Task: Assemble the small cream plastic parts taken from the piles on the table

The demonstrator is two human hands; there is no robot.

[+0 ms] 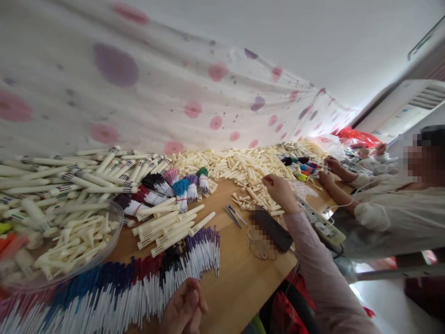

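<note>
At the bottom centre my left hand [186,304] is curled with its fingers pressed together, beside a row of white refills with coloured ends [146,278]. Whatever it may hold is hidden. My right hand [278,189], past a pink sleeve, is over the edge of a heap of cream plastic parts [248,167]. Its fingertips are drawn together; anything between them is too small to make out. Slotted cream barrels [170,227] lie between the refills and several banded refill bundles [181,190].
A clear tub [120,222] of cream parts and piled pens [69,178] are on the left. Tweezers [232,217], a pen [238,215], a dark case [273,227] and a power strip [321,222] lie right of centre. Another person [392,208] works at the right.
</note>
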